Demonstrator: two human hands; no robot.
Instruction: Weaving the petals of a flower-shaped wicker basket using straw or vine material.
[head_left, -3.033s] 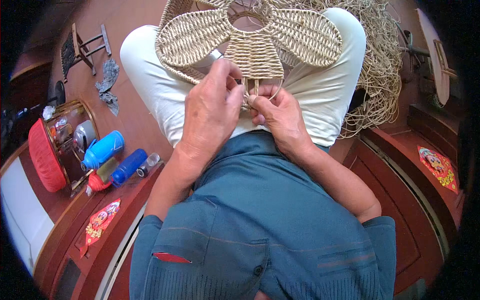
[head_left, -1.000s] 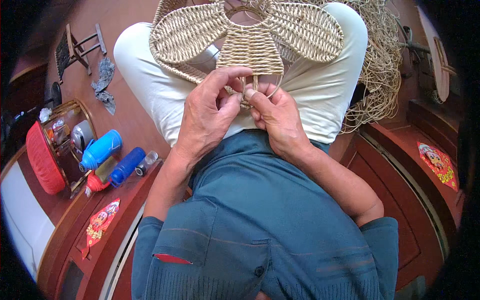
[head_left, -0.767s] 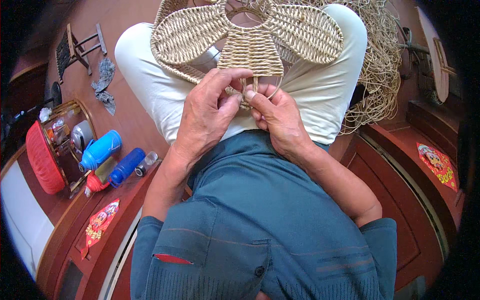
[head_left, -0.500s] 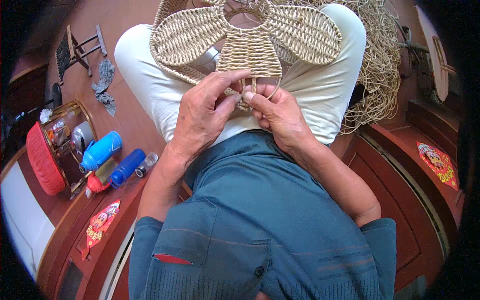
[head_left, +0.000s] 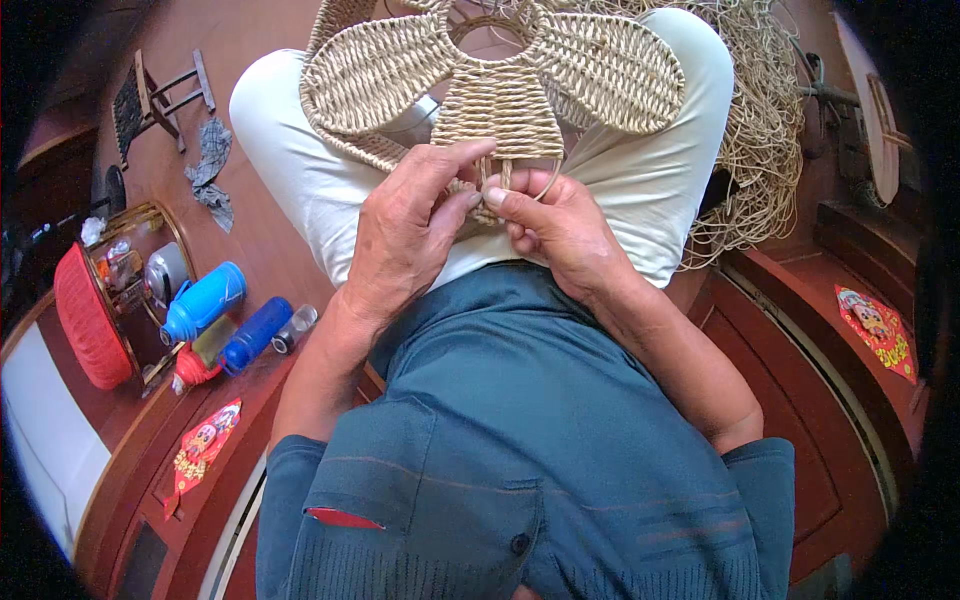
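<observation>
A flower-shaped woven straw piece (head_left: pixel 497 110), with rounded petals around a round opening, rests across my lap. Short cords run down from the lower edge of its middle panel to a small woven end (head_left: pixel 486 214). My left hand (head_left: pixel 415 220) is closed around the left of these cords, its forefinger along the panel's edge and its thumb at the woven end. My right hand (head_left: pixel 555 225) pinches the twisted cord there between thumb and fingers. A loose loop of cord (head_left: pixel 556 175) curves over the right fingers. What lies beneath both hands is hidden.
A large tangle of straw cord (head_left: pixel 755 150) lies on the floor to the right. On the left are a blue flask (head_left: pixel 205 302), a dark blue bottle (head_left: pixel 255 335), a rack with a red cover (head_left: pixel 90 315), a grey cloth (head_left: pixel 211 170) and a tipped stool (head_left: pixel 160 100).
Both hands keep nearly the same place on the cords. The right thumb and fingers have shifted very slightly, and the woven piece has sunk a few pixels at its lower edge.
</observation>
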